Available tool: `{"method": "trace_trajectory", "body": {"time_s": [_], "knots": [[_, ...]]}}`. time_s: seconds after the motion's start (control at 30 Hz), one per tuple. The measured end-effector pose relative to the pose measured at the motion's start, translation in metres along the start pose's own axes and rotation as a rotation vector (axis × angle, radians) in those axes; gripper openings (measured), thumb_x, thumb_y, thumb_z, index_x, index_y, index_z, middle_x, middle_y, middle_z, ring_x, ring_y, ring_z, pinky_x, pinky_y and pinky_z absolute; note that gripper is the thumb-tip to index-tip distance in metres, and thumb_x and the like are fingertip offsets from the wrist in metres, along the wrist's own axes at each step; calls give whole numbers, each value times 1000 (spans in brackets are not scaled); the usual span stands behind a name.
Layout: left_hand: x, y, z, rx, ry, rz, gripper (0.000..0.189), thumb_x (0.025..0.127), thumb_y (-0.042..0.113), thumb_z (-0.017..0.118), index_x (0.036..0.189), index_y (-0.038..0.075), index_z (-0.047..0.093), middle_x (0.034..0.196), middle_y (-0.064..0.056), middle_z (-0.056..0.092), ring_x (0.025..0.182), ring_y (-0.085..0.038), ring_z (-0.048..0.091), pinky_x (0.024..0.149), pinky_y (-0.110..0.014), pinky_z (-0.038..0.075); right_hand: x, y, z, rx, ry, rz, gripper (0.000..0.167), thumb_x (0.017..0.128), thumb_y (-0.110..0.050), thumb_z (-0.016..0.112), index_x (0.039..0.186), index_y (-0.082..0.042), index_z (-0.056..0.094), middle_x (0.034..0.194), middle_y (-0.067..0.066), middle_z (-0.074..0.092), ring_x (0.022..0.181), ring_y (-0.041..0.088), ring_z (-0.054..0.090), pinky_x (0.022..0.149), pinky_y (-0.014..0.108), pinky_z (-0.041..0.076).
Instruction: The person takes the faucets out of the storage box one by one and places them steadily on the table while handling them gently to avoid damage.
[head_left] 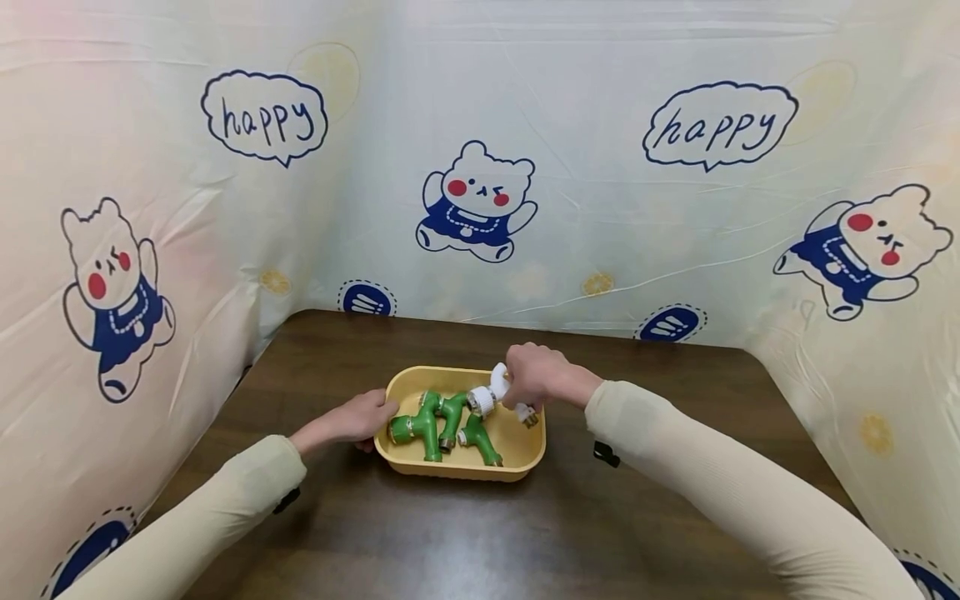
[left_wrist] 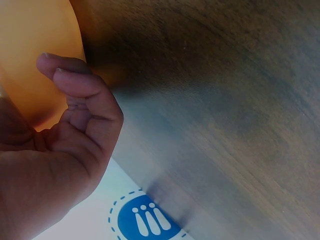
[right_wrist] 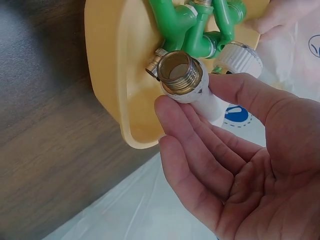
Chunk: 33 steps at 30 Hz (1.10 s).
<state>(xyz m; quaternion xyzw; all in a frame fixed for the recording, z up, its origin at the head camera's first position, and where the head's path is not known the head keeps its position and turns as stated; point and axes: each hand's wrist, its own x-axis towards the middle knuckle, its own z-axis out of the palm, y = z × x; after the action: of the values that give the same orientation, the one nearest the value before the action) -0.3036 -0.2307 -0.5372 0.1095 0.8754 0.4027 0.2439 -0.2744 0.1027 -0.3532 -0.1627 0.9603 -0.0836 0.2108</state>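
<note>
A yellow plastic basin (head_left: 459, 472) sits on the table with several green pipe fittings (head_left: 431, 431) lying inside. My left hand (head_left: 357, 418) grips the basin's left end, its thumb at the rim and the fingers curled against the outer wall (left_wrist: 55, 30). Over the basin's right side, my right hand (head_left: 542, 375) pinches a white pipe fitting (head_left: 482, 401) between thumb and fingers. In the right wrist view its open brass threaded end (right_wrist: 181, 75) faces the camera, and a ribbed white collar (right_wrist: 240, 59) shows behind. Part of this fitting is hidden by the fingers in the head view.
The dark wooden table (head_left: 465, 542) extends around the basin. A pale printed curtain (head_left: 585, 208) with cartoon bears hangs along the back and both sides, close to the table's edges.
</note>
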Motion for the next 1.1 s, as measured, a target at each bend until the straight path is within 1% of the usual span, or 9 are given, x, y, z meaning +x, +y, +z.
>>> {"method": "trace_trajectory", "body": {"time_s": [0.17, 0.2, 0.33, 0.5, 0.63, 0.73, 0.77, 0.97, 1.1], "knots": [[-21, 28, -1, 33, 2, 30, 35, 110, 26, 36, 119, -5, 51, 71, -13, 68, 50, -23, 63, 44, -37, 53, -2, 3, -2, 2, 9, 16, 26, 89, -19, 82, 72, -10, 64, 65, 3, 68, 67, 24, 76, 49, 27, 53], [-24, 33, -2, 34, 4, 11, 35, 110, 27, 37, 118, -3, 52, 71, -12, 68, 50, -22, 63, 44, -37, 53, -2, 4, -2, 0, 11, 18, 27, 89, -19, 82, 71, -10, 64, 65, 3, 69, 67, 24, 76, 49, 28, 53], [-28, 38, -3, 55, -1, 22, 36, 110, 28, 36, 120, -3, 51, 71, -10, 68, 50, -19, 63, 44, -35, 53, -3, 7, -4, -8, 19, 19, 32, 88, -18, 81, 63, -12, 62, 65, 3, 70, 63, 22, 75, 48, 27, 51], [-50, 68, -2, 41, 7, 15, 31, 109, 19, 36, 117, -7, 51, 69, -13, 66, 49, -19, 59, 45, -32, 51, -4, 9, -6, -12, 17, 20, 35, 87, -17, 80, 60, -13, 59, 61, 3, 68, 63, 23, 75, 44, 25, 46], [-56, 76, -2, 43, 11, 25, 31, 108, 18, 36, 115, -8, 51, 67, -11, 65, 48, -18, 58, 44, -31, 50, -4, 10, -7, -13, 19, 26, 30, 87, -17, 80, 63, -12, 63, 63, 3, 69, 66, 25, 76, 44, 25, 48], [-49, 66, -2, 37, 10, 42, 33, 109, 20, 36, 118, -8, 51, 68, -12, 66, 48, -19, 60, 43, -32, 50, -5, 11, -9, -14, 24, 30, 30, 87, -17, 81, 64, -11, 63, 64, 3, 69, 64, 23, 75, 44, 25, 48], [-44, 60, -2, 29, 13, 28, 33, 109, 20, 36, 121, -7, 51, 68, -13, 66, 48, -21, 60, 43, -34, 51, -5, 12, -9, -18, 26, 30, 31, 87, -17, 81, 63, -12, 62, 62, 3, 69, 62, 22, 74, 44, 25, 48], [4, -4, 0, -18, 12, -17, 36, 109, 28, 39, 128, 1, 52, 71, -15, 70, 49, -28, 64, 41, -39, 52, -6, 16, -10, -26, 35, 35, 43, 86, -18, 80, 56, -16, 50, 54, -1, 63, 56, 19, 72, 42, 23, 43], [16, -18, -1, -32, 10, -16, 34, 109, 30, 41, 127, 4, 54, 72, -18, 71, 50, -33, 66, 41, -43, 53, -7, 19, -11, -16, 37, 42, 44, 87, -19, 80, 56, -16, 50, 56, 1, 65, 55, 19, 71, 41, 23, 42]]}}
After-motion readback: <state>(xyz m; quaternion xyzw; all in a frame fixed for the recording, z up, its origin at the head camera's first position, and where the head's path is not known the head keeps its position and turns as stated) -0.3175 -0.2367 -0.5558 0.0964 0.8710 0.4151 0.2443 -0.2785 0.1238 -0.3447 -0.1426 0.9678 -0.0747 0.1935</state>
